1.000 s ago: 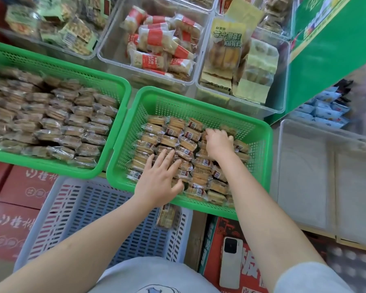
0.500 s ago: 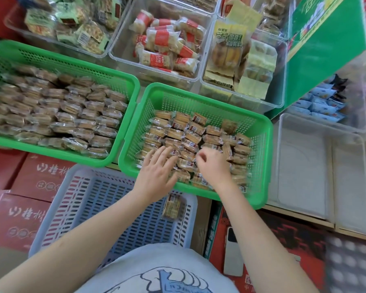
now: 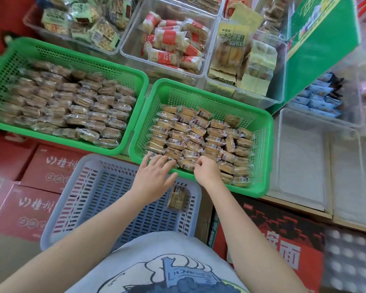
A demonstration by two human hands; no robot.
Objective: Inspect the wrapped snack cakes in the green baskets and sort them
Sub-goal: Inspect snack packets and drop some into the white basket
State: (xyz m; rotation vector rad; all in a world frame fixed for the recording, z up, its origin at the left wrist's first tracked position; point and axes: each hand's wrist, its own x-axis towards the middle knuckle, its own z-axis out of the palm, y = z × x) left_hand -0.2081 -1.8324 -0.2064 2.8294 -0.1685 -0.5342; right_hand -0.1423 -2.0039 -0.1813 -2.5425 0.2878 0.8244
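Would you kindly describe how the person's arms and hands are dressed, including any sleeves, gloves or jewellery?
Both forearms are bare, with no sleeves showing. The left hand and right hand wear no gloves, and no rings, watch or bracelet are visible. The light grey T-shirt carries a dark blue printed graphic.

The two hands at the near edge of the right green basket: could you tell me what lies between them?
In the head view, wrapped snack cakes lie between the left hand and right hand, inside the right green basket.

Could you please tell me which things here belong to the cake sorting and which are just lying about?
Job: right green basket, left green basket, snack cakes, blue basket holding one cake, left hand, right hand.

Lying about: clear bins, red boxes, empty clear tray.
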